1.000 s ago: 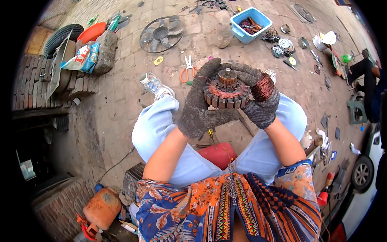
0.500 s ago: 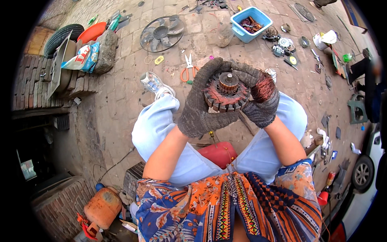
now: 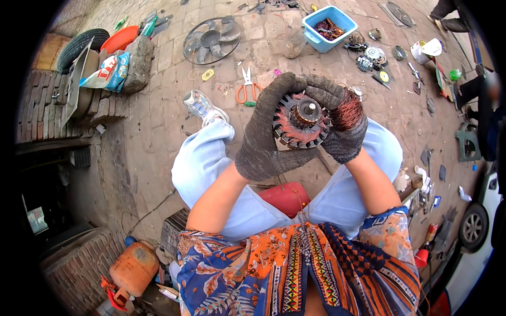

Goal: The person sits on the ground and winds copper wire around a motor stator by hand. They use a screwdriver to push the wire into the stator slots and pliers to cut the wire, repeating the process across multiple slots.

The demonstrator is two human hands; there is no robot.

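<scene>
I see both gloved hands raised over the lap, clasped round a motor rotor [image 3: 301,122] that sits between them, its slotted dark core ringed with reddish copper winding and its brass-coloured shaft end facing up at me. My left hand [image 3: 269,134] wraps the left side of the rotor, fingers curled over its far edge, so it is closed on the part. My right hand [image 3: 342,124] closes on the right side, and a loose bunch of copper wire [image 3: 348,109] lies against that glove; I cannot tell whether the fingers pinch the wire itself. The rotor hangs above the pale blue trousers [image 3: 211,163], with a red stool [image 3: 287,197] showing just near of it between the knees. On the brick paving far of the hands lie orange-handled scissors [image 3: 246,87], and further off a blue tub [image 3: 329,26] holding dark scrap. A metal fan blade [image 3: 211,38] lies far left, near a tyre [image 3: 76,50]. An orange canister [image 3: 134,268] stands near left, beside the brick wall.
</scene>
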